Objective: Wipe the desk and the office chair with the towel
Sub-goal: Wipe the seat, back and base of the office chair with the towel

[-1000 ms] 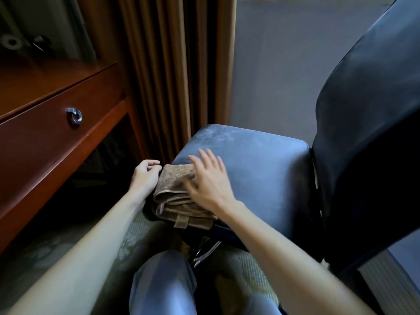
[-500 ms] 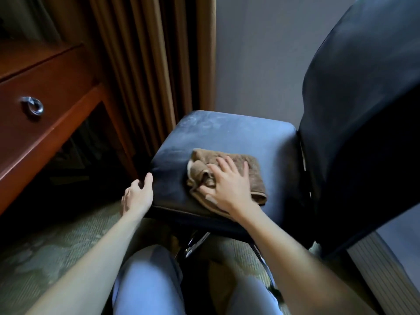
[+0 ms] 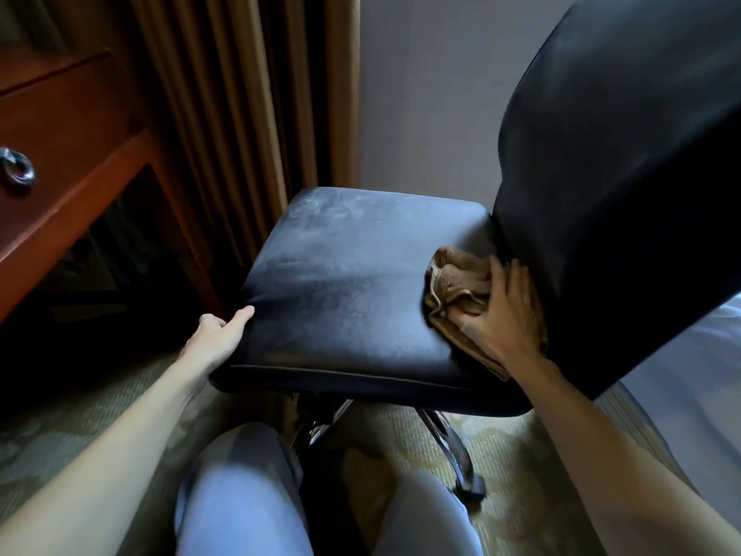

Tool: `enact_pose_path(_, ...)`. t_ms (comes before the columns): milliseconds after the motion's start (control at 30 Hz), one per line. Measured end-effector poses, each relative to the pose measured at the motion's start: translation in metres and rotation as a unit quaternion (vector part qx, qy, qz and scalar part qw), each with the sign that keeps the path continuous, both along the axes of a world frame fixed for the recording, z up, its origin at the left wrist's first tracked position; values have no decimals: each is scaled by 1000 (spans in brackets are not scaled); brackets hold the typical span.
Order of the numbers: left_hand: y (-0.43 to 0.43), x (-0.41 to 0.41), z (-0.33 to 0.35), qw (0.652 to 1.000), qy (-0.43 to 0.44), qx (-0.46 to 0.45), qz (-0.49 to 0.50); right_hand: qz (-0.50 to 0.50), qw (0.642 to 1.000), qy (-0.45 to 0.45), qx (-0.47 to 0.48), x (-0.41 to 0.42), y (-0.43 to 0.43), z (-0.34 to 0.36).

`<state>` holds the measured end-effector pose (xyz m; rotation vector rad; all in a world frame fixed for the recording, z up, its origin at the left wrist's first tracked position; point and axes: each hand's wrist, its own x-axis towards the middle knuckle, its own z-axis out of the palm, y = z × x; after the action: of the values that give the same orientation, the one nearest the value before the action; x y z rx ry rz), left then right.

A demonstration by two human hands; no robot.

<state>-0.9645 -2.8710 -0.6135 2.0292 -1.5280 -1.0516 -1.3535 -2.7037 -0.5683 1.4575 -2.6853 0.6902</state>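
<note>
A dark office chair fills the middle of the head view, its seat [image 3: 353, 290] dusty and its tall backrest [image 3: 625, 174] rising at the right. The brown folded towel [image 3: 453, 282] lies on the seat's right side, against the base of the backrest. My right hand [image 3: 505, 315] presses flat on the towel with fingers spread, partly tucked under the backrest's edge. My left hand [image 3: 218, 337] rests against the seat's front left corner, thumb on top. The wooden desk [image 3: 68, 154] stands at the left.
A metal ring pull [image 3: 16, 172] hangs on the desk's drawer. Brown curtains [image 3: 240, 94] hang behind the chair beside a grey wall. The chair's chrome base and a caster [image 3: 467, 481] stand on patterned carpet. My knees in light trousers [image 3: 240, 495] are in the foreground.
My right hand has slid the towel across the seat from the front left to the right, up to the backrest. My left hand has let go of the towel and rests on the seat's corner.
</note>
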Motion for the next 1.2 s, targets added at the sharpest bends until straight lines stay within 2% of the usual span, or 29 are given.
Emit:
enact_pose_path(100, -5, -12, -1, 998, 63, 16, 17, -1, 999, 1, 45, -12, -10, 3)
enact_pose_path(200, -3, -22, -8, 991, 132, 33, 21, -1, 999, 2, -36, -16, -14, 6)
enact_pose_path(267, 4, -25, -12, 992, 122, 30, 33, -22, 996, -21, -83, -17, -16, 8)
enact_pose_path(367, 20, -31, -13, 995, 90, 16, 44, -34, 988, -105, -109, 2, -32, 12)
enact_pose_path(567, 51, -29, -32, 997, 57, 51, -18, 202, 956, -168, -128, 163, -73, 8)
enact_pose_path(633, 53, -24, -35, 996, 66, 58, -27, 235, 949, -182, -106, 200, -80, 12)
enact_pose_path(700, 51, -17, -37, 992, 112, 57, -23, 261, 929, -244, -97, 209, -79, 17)
enact_pose_path(800, 49, -13, -39, 961, 264, 73, 41, 254, 901, -310, -166, 185, -62, 30)
enact_pose_path(833, 46, -14, -39, 953, 285, 74, 75, 236, 903, -297, -200, 169, -55, 36)
enact_pose_path(900, 39, -17, -38, 944, 302, 65, 118, 187, 925, -204, -260, 128, -40, 52)
enact_pose_path(1000, 28, -30, -30, 941, 319, 54, 102, 121, 941, 22, -316, 60, -21, 72)
enact_pose_path(1067, 25, -37, -29, 948, 298, 48, 100, 118, 939, 84, -312, 23, -20, 79)
enact_pose_path(1133, 27, -44, -28, 952, 287, 35, 101, 141, 960, 87, -225, -4, -32, 78)
enact_pose_path(1200, 30, -47, -27, 952, 286, 33, 107, 137, 984, 102, -44, -24, -47, 68)
